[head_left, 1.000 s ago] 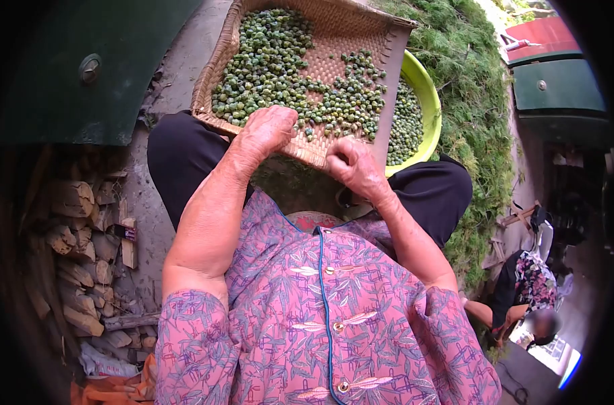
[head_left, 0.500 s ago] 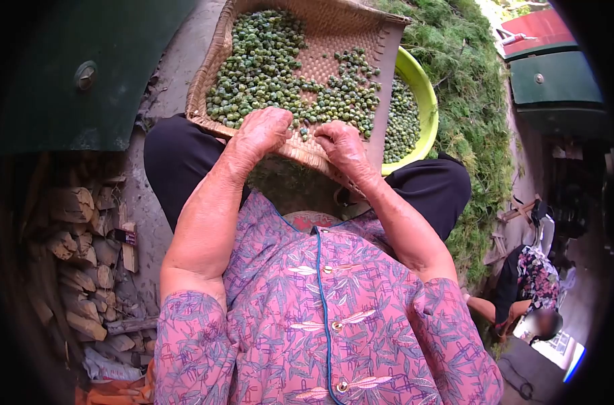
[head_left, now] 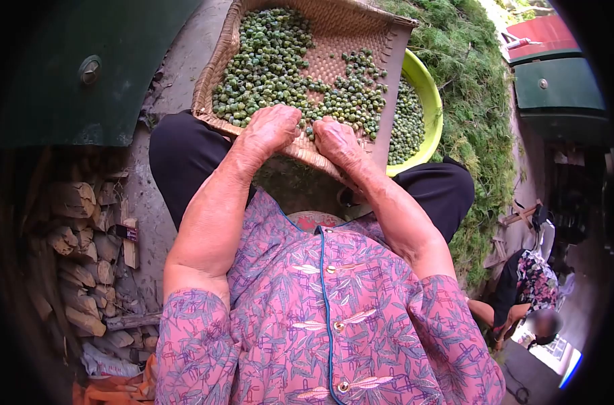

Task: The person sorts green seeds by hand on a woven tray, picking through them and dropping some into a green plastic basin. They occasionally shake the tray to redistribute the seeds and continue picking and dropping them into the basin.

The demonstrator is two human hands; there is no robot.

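A woven tray [head_left: 330, 64] rests across my lap, holding many small round green fruits [head_left: 266, 67] in a large heap and a smaller one. At the tray's near edge, my left hand [head_left: 273, 128] has its fingers curled down among the nearest fruits. My right hand [head_left: 337, 142] is close beside it, also closed, with its fingertips turned down toward the tray. What the fingers of either hand pinch is hidden. Just right of the tray stands a yellow-green basin [head_left: 428, 111] with more of the same fruits in it.
Cut leafy green branches [head_left: 472, 101] lie along the right. Stacked firewood [head_left: 81, 263] is at lower left, below a dark green panel [head_left: 57, 81]. Another person [head_left: 533, 283] bends over at the far right. An orange cloth [head_left: 118, 388] lies at bottom left.
My hands have come closer together at the tray's near edge, the right one moving left with its fingers curling in. The whole view has shifted slightly.
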